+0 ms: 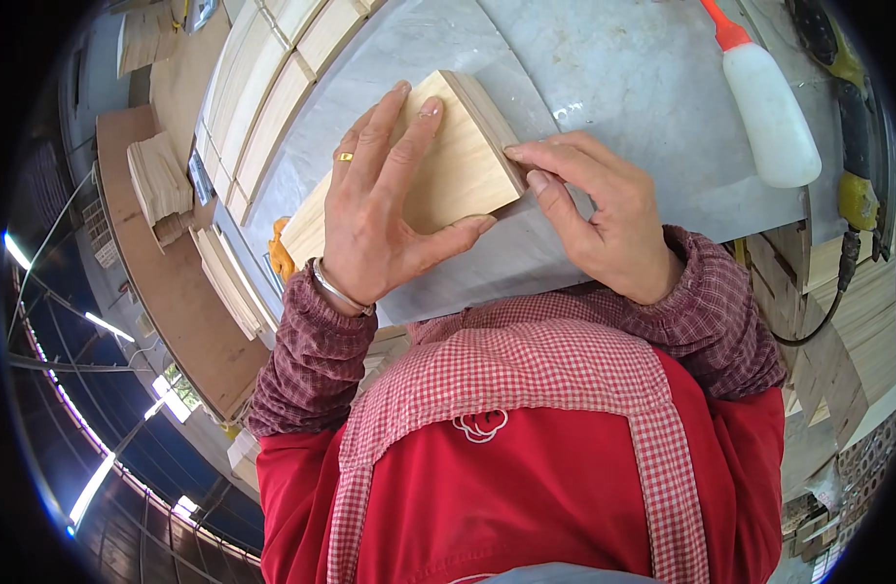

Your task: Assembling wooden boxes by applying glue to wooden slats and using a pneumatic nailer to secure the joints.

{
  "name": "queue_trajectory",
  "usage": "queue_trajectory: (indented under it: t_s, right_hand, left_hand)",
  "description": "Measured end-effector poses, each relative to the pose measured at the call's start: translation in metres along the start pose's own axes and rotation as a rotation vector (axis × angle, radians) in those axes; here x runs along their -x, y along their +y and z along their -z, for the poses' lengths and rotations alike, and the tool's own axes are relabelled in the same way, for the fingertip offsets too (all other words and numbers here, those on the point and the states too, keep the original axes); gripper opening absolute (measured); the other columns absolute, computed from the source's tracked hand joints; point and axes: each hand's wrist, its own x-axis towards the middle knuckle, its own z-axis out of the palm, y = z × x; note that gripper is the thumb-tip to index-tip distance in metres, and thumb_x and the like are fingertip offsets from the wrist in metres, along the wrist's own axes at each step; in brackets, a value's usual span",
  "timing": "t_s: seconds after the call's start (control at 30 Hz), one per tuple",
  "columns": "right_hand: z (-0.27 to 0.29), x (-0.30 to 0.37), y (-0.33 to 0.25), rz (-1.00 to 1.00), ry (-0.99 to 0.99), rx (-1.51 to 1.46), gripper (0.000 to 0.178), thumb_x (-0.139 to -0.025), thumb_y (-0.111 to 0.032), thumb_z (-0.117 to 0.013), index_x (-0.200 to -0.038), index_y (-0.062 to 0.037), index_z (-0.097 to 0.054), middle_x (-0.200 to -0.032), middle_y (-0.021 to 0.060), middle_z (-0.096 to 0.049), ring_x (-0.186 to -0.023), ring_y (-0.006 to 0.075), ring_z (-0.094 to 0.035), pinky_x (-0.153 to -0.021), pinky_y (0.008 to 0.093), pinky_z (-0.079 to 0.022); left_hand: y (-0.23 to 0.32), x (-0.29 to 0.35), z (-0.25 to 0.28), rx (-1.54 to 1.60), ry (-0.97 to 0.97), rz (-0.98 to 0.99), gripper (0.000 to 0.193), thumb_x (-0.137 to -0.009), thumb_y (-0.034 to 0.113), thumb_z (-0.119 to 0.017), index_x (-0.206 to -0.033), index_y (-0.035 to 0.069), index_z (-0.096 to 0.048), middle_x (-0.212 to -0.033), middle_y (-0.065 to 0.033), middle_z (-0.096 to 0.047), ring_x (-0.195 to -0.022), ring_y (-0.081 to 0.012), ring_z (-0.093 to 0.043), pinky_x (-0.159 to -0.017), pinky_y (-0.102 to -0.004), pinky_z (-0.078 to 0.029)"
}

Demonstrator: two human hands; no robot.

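Stack: Although the left hand [370, 200] covers much of it, I can see the wooden stack [467, 165] resting on the grey surface [604, 68], in front of the wearer's body.
Long axis: as far as I can make out around the fingers, it slants from lower left to upper right, with a layered end face turned to the right.
Left hand: spread flat across the top face, fingers pointing away from the body, thumb stretched rightward along the near edge; I see it pinching nothing.
Right hand: its index finger and thumb [613, 209] come close together at the near right corner; I cannot tell whether they pinch a layer or only touch the edge.
Corner: from the right hand the stack lies leftward; the left hand is the nearer, lying on it, while the right meets it with fingertips alone.
Bottle: white, red-nozzled [774, 122], well apart to my right, with a tool [859, 200] beyond it.
Boards: pale rows [249, 83] at upper left.
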Motion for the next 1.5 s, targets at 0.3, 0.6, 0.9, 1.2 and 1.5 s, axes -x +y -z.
queue_trajectory:
  t_s: [0.3, 0.6, 0.9, 1.2, 1.5]
  right_hand:
    - [-0.004, -0.001, 0.009, 0.117, 0.077, 0.003, 0.025, -0.076, 0.006, -0.058, -0.099, -0.0019, -0.064, -0.085, 0.0055, -0.06, -0.058, 0.0127, -0.048, -0.051, 0.0219, -0.039]
    - [-0.005, 0.001, 0.009, 0.109, 0.075, 0.0, 0.026, -0.075, 0.007, -0.059, -0.099, -0.0024, -0.064, -0.085, 0.005, -0.06, -0.059, 0.013, -0.049, -0.052, 0.0222, -0.04]
    - [-0.007, 0.002, 0.008, 0.156, 0.098, 0.037, 0.028, -0.074, 0.007, -0.059, -0.1, -0.0019, -0.063, -0.086, 0.0051, -0.06, -0.062, 0.0136, -0.051, -0.055, 0.0222, -0.042]
    - [-0.004, 0.003, 0.004, 0.129, 0.07, 0.05, 0.029, -0.074, 0.008, -0.059, -0.102, -0.0004, -0.063, -0.09, 0.0066, -0.06, -0.067, 0.0146, -0.053, -0.059, 0.0225, -0.044]
    - [-0.005, -0.009, 0.0, 0.115, 0.031, 0.098, 0.027, -0.079, 0.004, -0.06, -0.105, 0.0017, -0.063, -0.096, 0.0097, -0.06, -0.072, 0.0164, -0.055, -0.063, 0.0236, -0.046]
  left_hand:
    - [0.003, -0.005, 0.005, 0.004, -0.042, 0.029, 0.087, -0.057, 0.03, -0.085, -0.133, 0.007, -0.049, -0.137, -0.0198, -0.043, -0.121, -0.0341, -0.048, -0.099, -0.0417, -0.044]
    - [0.001, 0.002, -0.005, -0.069, 0.023, -0.003, 0.086, -0.06, 0.041, -0.081, -0.134, 0.012, -0.049, -0.136, -0.0189, -0.044, -0.118, -0.0337, -0.048, -0.098, -0.0433, -0.039]
    - [0.002, 0.002, -0.005, -0.072, 0.033, -0.003, 0.086, -0.06, 0.041, -0.08, -0.135, 0.012, -0.049, -0.136, -0.0196, -0.043, -0.119, -0.0342, -0.047, -0.1, -0.0437, -0.038]
    - [0.0, 0.001, -0.011, -0.086, 0.056, -0.021, 0.085, -0.06, 0.042, -0.079, -0.134, 0.011, -0.049, -0.136, -0.02, -0.043, -0.119, -0.0355, -0.047, -0.1, -0.0444, -0.038]
    - [-0.004, 0.002, -0.014, -0.079, 0.099, -0.048, 0.087, -0.057, 0.042, -0.078, -0.134, 0.011, -0.05, -0.136, -0.0208, -0.042, -0.118, -0.0363, -0.047, -0.1, -0.0473, -0.035]
